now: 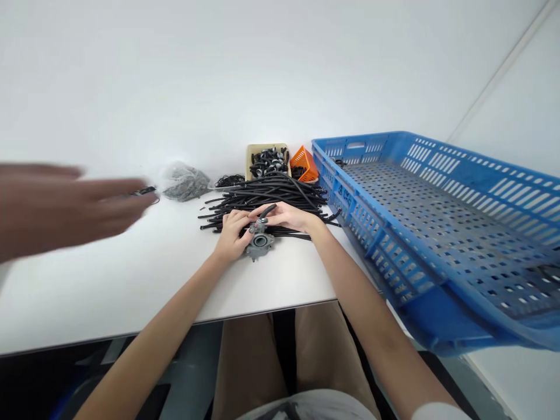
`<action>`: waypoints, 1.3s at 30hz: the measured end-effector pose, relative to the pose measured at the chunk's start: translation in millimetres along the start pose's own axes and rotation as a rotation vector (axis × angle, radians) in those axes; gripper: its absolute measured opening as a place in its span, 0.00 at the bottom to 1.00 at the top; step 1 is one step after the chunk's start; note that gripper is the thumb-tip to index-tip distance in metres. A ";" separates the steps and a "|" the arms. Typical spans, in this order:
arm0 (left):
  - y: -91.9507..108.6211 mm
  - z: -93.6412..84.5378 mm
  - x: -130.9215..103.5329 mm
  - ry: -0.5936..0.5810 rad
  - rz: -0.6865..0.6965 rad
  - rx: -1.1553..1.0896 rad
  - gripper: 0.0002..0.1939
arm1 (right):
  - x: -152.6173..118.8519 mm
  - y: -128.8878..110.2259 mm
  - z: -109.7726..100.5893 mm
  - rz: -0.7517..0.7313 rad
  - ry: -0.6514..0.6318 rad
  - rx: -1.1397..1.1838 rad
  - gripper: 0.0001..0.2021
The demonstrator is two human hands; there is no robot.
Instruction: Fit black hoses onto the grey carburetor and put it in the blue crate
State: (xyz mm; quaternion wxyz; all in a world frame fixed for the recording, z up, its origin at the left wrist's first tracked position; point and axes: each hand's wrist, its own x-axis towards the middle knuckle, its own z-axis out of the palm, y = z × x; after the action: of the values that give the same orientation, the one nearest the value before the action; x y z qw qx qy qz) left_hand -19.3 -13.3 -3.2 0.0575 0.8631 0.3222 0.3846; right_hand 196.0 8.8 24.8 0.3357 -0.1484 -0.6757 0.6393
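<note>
Closest to us, our two bare forearms stretch over the smooth white table [131,286] toward a small grey cast-metal part [259,242] with a round bore, resting on the tabletop near the middle of the table's front half. Our left hand [233,234] curls around the part's left side, fingers pressed against it. Our right hand [286,217] pinches a short black rubber hose [266,211] between thumb and fingertips, the hose end meeting the top of the part.

Just behind our hands lies a heap of slim black tubes [271,195], matte and flexible, fanned across the table. To our right, a large blue plastic crate [441,216] with perforated walls and floor sits tilted at the table's edge. Farther back we see a beige square bin [251,153] of black and silver rings, an orange slotted basket [305,162] beside it, a flat tangle of thin black bands [230,179], and a crinkled clear bag [186,182] of grey pieces.

At far left, another person's hand [65,204], blurred, reaches over the table near a small dark object [144,191].
</note>
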 end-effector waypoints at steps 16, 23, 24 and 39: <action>5.1 -1.5 2.5 -0.020 -0.049 0.022 0.27 | 0.2 4.7 -2.9 0.014 0.059 -0.061 0.21; 3.6 -0.8 1.5 -0.009 -0.015 0.005 0.23 | -0.2 4.2 -1.9 0.006 0.030 -0.032 0.22; 3.8 -0.8 1.5 -0.013 -0.018 0.003 0.23 | -0.1 4.0 -1.5 0.005 0.049 -0.045 0.22; 5.3 -1.5 2.0 -0.017 -0.038 0.010 0.22 | -0.9 1.8 -0.1 -0.014 0.033 -0.046 0.23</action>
State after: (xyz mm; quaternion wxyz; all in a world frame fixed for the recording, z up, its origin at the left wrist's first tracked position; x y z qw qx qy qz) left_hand -16.6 -16.5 1.0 0.0633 0.8602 0.3400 0.3747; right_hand 196.3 8.6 22.8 0.3476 -0.1619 -0.6856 0.6188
